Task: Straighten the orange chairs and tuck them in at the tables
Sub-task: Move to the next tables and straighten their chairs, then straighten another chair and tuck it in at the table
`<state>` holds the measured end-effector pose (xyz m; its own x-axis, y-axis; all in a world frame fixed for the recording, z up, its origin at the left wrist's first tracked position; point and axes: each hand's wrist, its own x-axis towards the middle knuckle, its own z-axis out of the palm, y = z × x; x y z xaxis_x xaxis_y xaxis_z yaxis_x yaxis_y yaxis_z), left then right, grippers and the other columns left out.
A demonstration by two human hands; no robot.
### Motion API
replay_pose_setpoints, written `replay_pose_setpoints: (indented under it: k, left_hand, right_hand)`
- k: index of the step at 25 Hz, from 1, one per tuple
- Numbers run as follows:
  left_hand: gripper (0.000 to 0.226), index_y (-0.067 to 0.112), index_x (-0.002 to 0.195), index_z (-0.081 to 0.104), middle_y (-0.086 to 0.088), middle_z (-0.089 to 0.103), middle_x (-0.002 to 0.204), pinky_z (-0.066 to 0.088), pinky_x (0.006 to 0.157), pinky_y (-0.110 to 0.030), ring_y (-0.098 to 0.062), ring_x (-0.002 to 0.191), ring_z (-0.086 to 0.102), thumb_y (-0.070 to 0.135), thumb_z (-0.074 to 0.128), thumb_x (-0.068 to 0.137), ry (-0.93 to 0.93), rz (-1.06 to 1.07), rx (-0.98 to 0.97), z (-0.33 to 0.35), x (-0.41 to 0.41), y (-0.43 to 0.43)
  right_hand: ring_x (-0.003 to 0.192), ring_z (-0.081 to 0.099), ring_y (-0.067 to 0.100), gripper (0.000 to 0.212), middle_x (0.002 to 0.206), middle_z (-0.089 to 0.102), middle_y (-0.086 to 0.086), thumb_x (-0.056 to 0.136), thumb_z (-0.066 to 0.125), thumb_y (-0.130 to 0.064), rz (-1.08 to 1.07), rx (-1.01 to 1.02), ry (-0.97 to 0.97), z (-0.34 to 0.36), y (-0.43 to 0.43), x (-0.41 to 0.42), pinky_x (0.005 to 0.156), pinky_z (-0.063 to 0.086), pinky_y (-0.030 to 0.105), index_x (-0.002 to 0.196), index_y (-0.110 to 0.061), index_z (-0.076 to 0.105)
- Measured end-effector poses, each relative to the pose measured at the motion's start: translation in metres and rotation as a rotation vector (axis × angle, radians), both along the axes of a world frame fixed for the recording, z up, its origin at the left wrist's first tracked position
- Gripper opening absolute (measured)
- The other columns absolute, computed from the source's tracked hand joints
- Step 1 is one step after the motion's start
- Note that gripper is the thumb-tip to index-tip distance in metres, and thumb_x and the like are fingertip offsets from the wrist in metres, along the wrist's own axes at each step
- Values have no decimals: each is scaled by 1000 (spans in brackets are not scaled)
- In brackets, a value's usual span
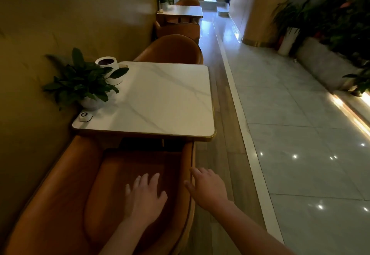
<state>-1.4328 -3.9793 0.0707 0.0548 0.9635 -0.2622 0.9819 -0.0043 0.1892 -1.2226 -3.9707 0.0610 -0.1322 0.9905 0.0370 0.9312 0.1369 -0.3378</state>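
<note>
An orange armchair [66, 194] stands right below me, its seat front under the near edge of a white marble table [168, 98]. My left hand [144, 196] hovers over the seat with fingers spread, holding nothing. My right hand [206, 188] is open above the chair's right arm, fingertips near its rim; whether it touches is unclear. A second orange chair [172, 49] sits at the table's far side. Two more orange chairs [178, 29] [188, 1] flank a farther table [182, 11].
A wall runs along the left. On the near table stand a potted plant [84, 82], a white cup-like holder [108, 64] and a small hexagonal device [85, 116]. To the right lie a wooden floor strip, tiled aisle [290, 114] and planters [324, 34].
</note>
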Motion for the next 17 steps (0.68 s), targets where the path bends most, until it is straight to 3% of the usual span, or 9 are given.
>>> replay_pose_setpoints:
  k: [7, 17]
  left_hand:
    - [69, 33, 159, 8, -2, 15, 168, 11, 123, -55, -24, 155, 9, 61, 30, 100, 57, 57, 95, 25, 153, 41]
    - [68, 30, 158, 14, -8, 21, 166, 15, 121, -58, -28, 153, 15, 59, 31, 100, 107, -1, 156, 34, 295, 147]
  right_hand:
    - [107, 57, 15, 49, 121, 61, -6, 93, 40, -61, 116, 52, -14, 11, 57, 151, 83, 47, 32, 131, -32, 48]
    - [109, 56, 14, 51, 120, 61, -5, 93, 41, -63, 25, 61, -23, 25, 152, 290, 85, 46, 30, 132, -32, 49]
